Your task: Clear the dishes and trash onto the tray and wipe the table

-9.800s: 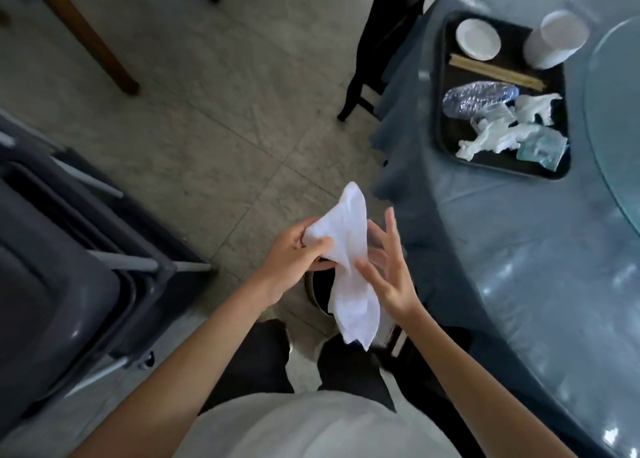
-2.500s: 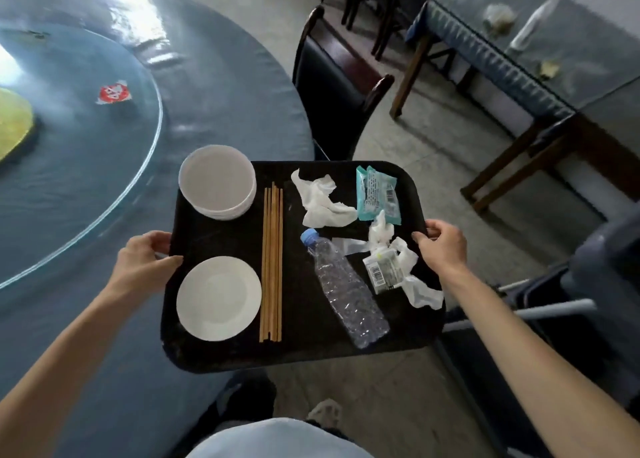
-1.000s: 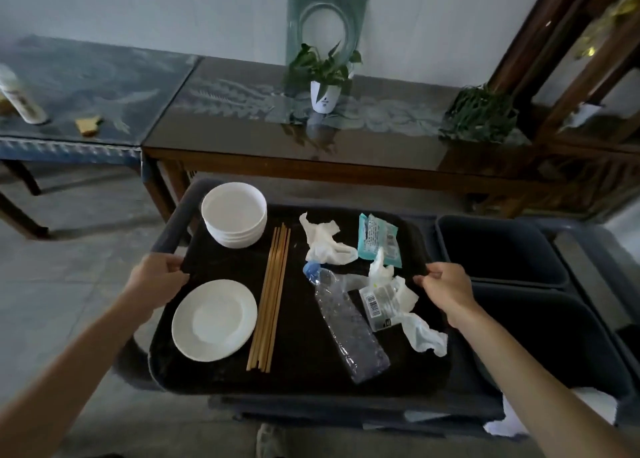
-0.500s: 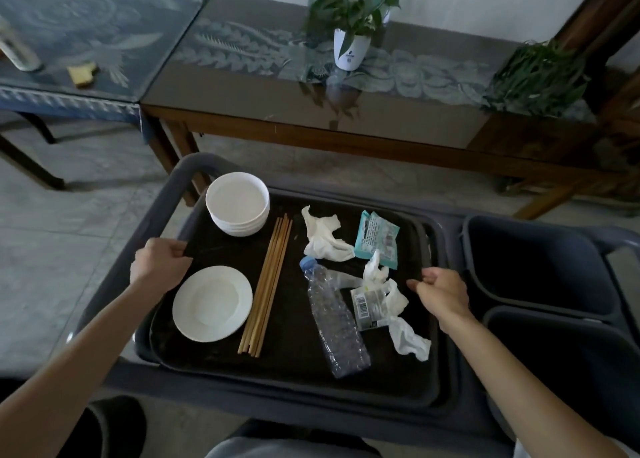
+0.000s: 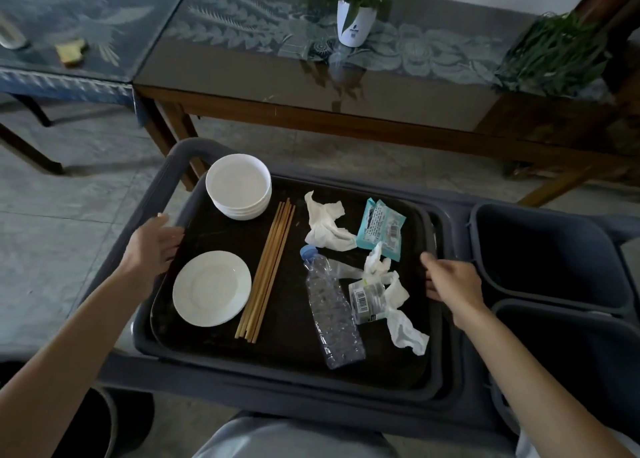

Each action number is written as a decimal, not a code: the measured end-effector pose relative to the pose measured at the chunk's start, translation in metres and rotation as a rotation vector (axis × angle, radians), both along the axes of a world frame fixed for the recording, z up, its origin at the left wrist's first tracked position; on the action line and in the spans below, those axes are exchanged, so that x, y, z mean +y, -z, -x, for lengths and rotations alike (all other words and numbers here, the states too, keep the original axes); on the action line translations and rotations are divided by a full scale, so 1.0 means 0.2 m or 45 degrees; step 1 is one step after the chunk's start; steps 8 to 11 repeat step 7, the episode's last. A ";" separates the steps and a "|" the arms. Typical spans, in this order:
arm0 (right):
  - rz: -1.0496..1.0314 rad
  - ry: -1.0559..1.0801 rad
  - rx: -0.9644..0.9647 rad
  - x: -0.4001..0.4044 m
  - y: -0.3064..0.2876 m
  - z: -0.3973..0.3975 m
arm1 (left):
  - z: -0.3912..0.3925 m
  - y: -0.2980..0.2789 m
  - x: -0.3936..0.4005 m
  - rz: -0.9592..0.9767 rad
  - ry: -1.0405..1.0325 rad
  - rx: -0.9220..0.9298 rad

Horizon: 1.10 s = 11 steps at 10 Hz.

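Note:
The black tray [image 5: 287, 347] lies in the top of a grey cart [image 5: 194, 378]. On the tray are stacked white bowls [image 5: 239, 191], a white plate [image 5: 211, 288], wooden chopsticks [image 5: 268, 274], a crushed plastic bottle [image 5: 332, 315], crumpled tissues [image 5: 327, 227], a teal wrapper [image 5: 381, 227] and a clear wrapper [image 5: 367, 300]. My left hand [image 5: 152, 246] grips the tray's left rim. My right hand [image 5: 450, 281] curls over its right rim.
Two dark grey bins [image 5: 547, 250] [image 5: 571, 371] sit in the cart to the right of the tray. A glass-topped wooden table [image 5: 311, 111] with a potted plant [image 5: 356, 21] stands just behind the cart. A dark bucket [image 5: 86, 419] is on the floor at lower left.
I turned from the round table with the tray and lowered it onto the cart. In the last half second the tray settled and my view came closer.

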State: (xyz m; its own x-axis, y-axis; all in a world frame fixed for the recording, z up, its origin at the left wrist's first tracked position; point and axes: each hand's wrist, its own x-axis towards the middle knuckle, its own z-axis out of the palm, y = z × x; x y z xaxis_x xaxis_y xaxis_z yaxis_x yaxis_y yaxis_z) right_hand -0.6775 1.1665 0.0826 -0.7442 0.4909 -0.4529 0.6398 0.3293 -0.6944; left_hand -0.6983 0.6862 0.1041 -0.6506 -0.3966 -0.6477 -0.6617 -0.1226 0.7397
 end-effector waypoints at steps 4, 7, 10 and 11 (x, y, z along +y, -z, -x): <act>0.460 0.092 -0.031 -0.02 -0.15 -0.05 | -0.02 -0.12 -0.02 -0.193 0.309 -0.097; 0.404 0.166 0.167 -0.12 -0.13 -0.16 | -0.10 -0.06 0.03 -0.006 0.392 0.128; 0.404 0.166 0.167 -0.12 -0.13 -0.16 | -0.10 -0.06 0.03 -0.006 0.392 0.128; 0.404 0.166 0.167 -0.12 -0.13 -0.16 | -0.10 -0.06 0.03 -0.006 0.392 0.128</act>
